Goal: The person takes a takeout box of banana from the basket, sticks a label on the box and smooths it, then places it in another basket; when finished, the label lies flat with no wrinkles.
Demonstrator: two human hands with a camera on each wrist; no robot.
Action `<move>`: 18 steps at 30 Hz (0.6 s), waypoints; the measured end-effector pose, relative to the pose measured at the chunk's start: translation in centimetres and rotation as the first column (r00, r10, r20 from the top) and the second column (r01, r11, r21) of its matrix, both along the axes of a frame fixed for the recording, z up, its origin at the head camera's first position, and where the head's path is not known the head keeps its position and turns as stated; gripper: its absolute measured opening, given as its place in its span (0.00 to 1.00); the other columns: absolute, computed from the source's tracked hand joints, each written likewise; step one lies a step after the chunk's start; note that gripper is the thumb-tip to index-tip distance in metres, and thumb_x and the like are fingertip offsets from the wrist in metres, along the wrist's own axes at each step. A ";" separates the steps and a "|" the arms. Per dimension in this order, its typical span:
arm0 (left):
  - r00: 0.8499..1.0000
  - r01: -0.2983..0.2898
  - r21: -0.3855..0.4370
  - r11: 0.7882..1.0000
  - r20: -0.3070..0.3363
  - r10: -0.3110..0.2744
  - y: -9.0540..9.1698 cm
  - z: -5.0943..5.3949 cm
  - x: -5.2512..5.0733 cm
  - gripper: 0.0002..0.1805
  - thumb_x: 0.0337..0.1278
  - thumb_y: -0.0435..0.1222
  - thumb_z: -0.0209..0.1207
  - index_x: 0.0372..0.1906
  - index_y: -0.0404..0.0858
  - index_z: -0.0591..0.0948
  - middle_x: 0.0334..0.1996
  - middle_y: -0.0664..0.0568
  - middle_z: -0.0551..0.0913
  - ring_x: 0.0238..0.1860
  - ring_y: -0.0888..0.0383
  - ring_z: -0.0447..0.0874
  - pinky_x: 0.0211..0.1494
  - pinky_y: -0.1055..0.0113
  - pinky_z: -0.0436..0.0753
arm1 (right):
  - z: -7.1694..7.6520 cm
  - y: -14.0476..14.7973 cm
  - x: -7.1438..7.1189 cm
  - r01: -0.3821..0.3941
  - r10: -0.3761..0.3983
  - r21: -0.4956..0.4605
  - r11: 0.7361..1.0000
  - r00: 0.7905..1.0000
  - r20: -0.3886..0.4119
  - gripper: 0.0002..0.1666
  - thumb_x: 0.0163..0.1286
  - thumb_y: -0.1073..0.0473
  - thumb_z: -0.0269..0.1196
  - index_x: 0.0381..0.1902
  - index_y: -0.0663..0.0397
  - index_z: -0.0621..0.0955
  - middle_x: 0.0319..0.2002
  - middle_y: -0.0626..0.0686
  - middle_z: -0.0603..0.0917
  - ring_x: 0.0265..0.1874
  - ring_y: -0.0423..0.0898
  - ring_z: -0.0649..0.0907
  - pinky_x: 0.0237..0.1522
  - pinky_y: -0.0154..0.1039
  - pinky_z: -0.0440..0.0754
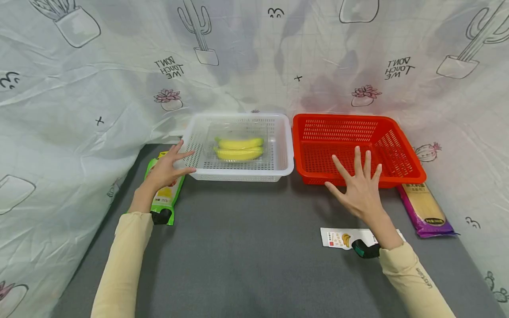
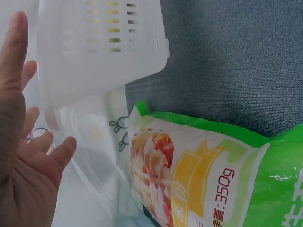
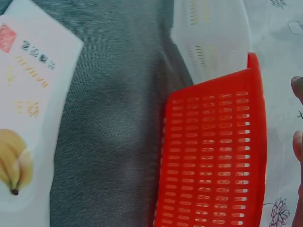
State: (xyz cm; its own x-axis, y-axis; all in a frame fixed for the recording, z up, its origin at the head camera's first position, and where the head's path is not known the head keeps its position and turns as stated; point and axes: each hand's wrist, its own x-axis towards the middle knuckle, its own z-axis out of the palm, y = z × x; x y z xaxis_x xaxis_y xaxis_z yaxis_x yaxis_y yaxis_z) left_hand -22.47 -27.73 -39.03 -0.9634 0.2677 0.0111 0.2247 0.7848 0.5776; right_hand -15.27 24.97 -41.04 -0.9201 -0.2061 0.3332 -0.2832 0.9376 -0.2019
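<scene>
In the head view my left hand [image 1: 167, 168], fingers spread, is at the left end of a white plastic basket [image 1: 238, 175]; whether it touches the rim I cannot tell. Inside that basket lie yellow bananas [image 1: 240, 153] in a clear package. Beneath my left wrist is a green bag [image 2: 203, 175] marked 350g. My right hand [image 1: 359, 190] spreads its fingers over the front side of a red basket [image 1: 314, 154], holding nothing. A white packet with a banana picture [image 3: 33, 94] lies flat under the right wrist.
A purple and yellow packet of what look like noodles [image 1: 427, 210] lies at the right, partly behind the red basket's corner. White printed cloth [image 1: 246, 53] rises behind the baskets and at both sides of the grey tabletop [image 1: 246, 247].
</scene>
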 end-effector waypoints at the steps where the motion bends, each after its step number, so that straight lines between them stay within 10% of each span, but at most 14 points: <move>1: 1.000 0.012 -0.005 1.000 -0.012 -0.012 -0.1 0.0 -0.1 0.38 0.55 0.51 0.65 0.70 0.42 0.68 0.77 0.47 0.40 0.74 0.40 0.37 0.60 0.37 0.65 | -0.1 0.0 0.1 -0.004 0.004 0.001 1.000 1.000 0.005 0.46 0.64 0.30 0.51 0.76 0.34 0.54 0.76 0.54 0.28 0.72 0.60 0.30 0.61 0.73 0.31; 5: 0.999 0.026 -0.028 0.999 -0.035 -0.027 -0.3 0.0 -0.5 0.34 0.52 0.48 0.67 0.63 0.37 0.75 0.75 0.42 0.48 0.69 0.35 0.57 0.59 0.42 0.68 | -0.3 -0.1 0.1 -0.027 0.027 0.007 1.000 1.000 0.012 0.46 0.63 0.33 0.55 0.75 0.35 0.55 0.76 0.55 0.31 0.73 0.60 0.32 0.62 0.73 0.33; 12: 1.000 -0.013 -0.031 0.999 -0.004 0.013 -1.1 0.0 -0.9 0.20 0.45 0.47 0.72 0.34 0.32 0.87 0.72 0.45 0.60 0.71 0.41 0.56 0.61 0.46 0.69 | -0.3 -1.0 -0.3 -0.123 0.124 -0.019 0.992 0.992 0.007 0.43 0.66 0.36 0.55 0.75 0.35 0.56 0.76 0.54 0.34 0.73 0.59 0.35 0.66 0.68 0.37; 15: 0.999 -0.038 -0.052 0.998 -0.019 0.037 -1.3 -0.1 -1.1 0.20 0.41 0.49 0.73 0.29 0.35 0.87 0.71 0.47 0.63 0.50 0.42 0.77 0.37 0.60 0.75 | 0.0 -1.2 -0.8 -0.237 0.236 -0.038 0.971 0.971 -0.025 0.41 0.66 0.42 0.59 0.74 0.39 0.60 0.77 0.54 0.39 0.74 0.58 0.41 0.67 0.65 0.46; 18: 0.998 -0.054 -0.069 0.996 -0.040 0.051 -1.3 -0.2 -1.3 0.21 0.38 0.52 0.73 0.27 0.36 0.87 0.70 0.46 0.64 0.24 0.48 0.69 0.25 0.66 0.66 | 0.4 -1.3 -1.7 -0.391 0.388 -0.045 0.919 0.920 -0.063 0.38 0.65 0.48 0.62 0.72 0.43 0.65 0.76 0.54 0.49 0.74 0.56 0.49 0.65 0.62 0.60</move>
